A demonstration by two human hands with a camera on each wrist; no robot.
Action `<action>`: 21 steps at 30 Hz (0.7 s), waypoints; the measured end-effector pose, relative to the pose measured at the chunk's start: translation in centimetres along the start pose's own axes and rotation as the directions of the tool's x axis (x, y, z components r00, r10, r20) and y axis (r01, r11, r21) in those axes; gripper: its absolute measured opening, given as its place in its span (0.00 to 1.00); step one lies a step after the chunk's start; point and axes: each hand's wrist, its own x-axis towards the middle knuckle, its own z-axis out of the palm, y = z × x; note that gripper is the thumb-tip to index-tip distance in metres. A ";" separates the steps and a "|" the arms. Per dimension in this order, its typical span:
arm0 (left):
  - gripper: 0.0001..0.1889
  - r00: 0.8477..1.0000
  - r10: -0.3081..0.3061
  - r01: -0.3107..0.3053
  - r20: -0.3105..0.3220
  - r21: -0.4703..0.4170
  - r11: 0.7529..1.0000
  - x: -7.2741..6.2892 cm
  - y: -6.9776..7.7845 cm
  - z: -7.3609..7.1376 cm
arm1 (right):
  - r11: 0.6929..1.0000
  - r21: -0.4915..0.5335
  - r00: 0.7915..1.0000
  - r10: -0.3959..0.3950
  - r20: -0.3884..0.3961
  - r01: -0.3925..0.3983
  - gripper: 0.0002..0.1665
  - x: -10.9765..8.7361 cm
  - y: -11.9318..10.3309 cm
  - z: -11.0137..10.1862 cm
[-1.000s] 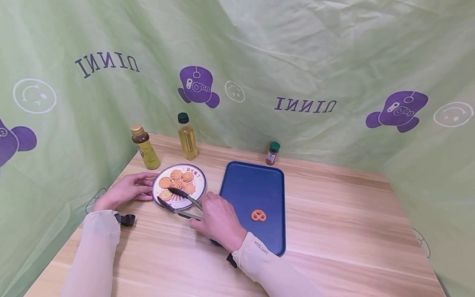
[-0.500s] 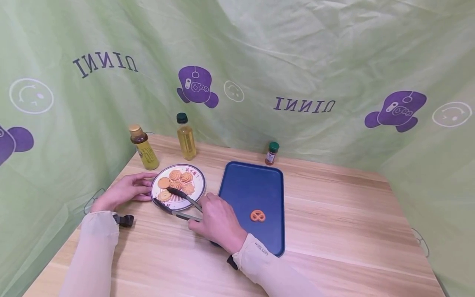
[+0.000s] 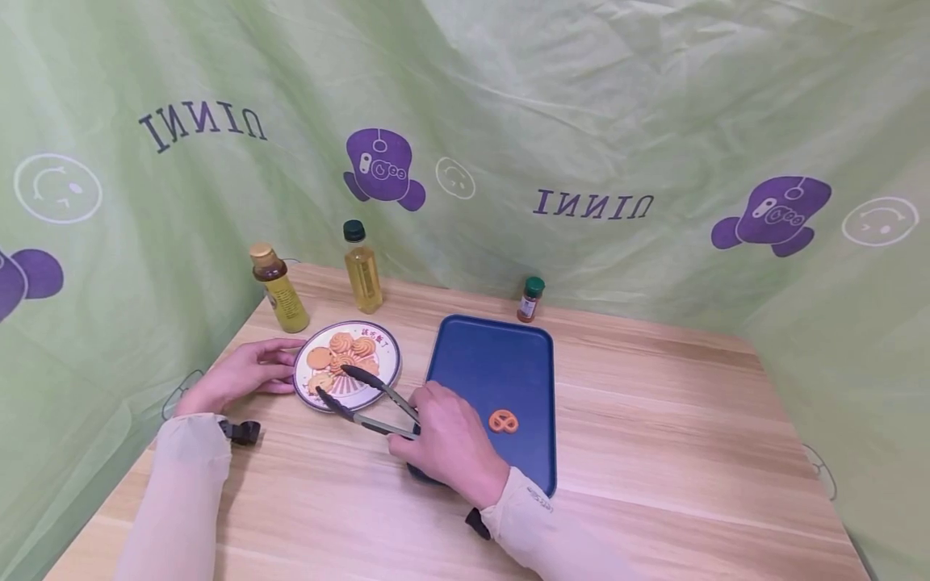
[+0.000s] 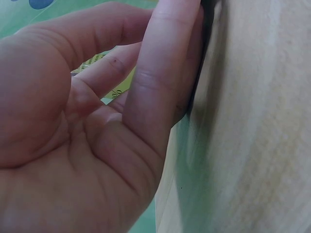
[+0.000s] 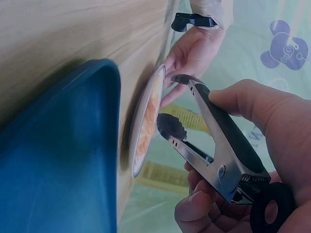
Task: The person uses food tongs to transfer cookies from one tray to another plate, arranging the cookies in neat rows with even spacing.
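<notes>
My right hand grips a pair of metal tongs with black tips. In the right wrist view the tongs' arms are spread apart and nothing shows between their tips. The tips hover over the near side of a round white plate with a dark rim. Several golden cookies, some swirled, lie on that plate. Against its left rim rest the extended fingers of my left hand. Right of the plate, a pretzel-shaped cookie sits on a dark blue tray.
Behind the plate stand a brown-necked bottle with a yellow label and an oil bottle with a dark cap. A small green-capped spice jar is behind the tray. A green printed curtain hangs around the wooden table.
My right hand has shifted slightly to the right, drawing the tongs back from the cookies toward me. The left hand still touches the plate. Cookies on the plate look unmoved.
</notes>
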 end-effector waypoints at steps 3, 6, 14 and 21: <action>0.36 1.000 0.006 -0.006 0.000 0.003 1.000 0.0 0.0 0.1 | 1.000 0.013 1.000 0.019 -0.013 -0.019 0.20 -0.7 0.7 -0.4; 0.35 1.000 0.018 -0.018 -0.001 0.006 1.000 0.0 -0.1 0.1 | 0.998 0.042 0.999 0.044 -0.019 -0.043 0.21 -1.5 1.3 -1.0; 0.36 1.000 0.001 0.000 -0.003 0.013 1.000 -0.1 -0.1 -0.2 | 0.994 0.064 0.994 0.095 -0.052 -0.092 0.24 -3.4 2.5 -2.6; 0.36 1.000 -0.008 0.008 -0.001 0.010 1.000 0.0 0.0 -0.1 | 0.981 0.076 0.980 0.184 -0.074 -0.178 0.25 -5.9 3.8 -3.4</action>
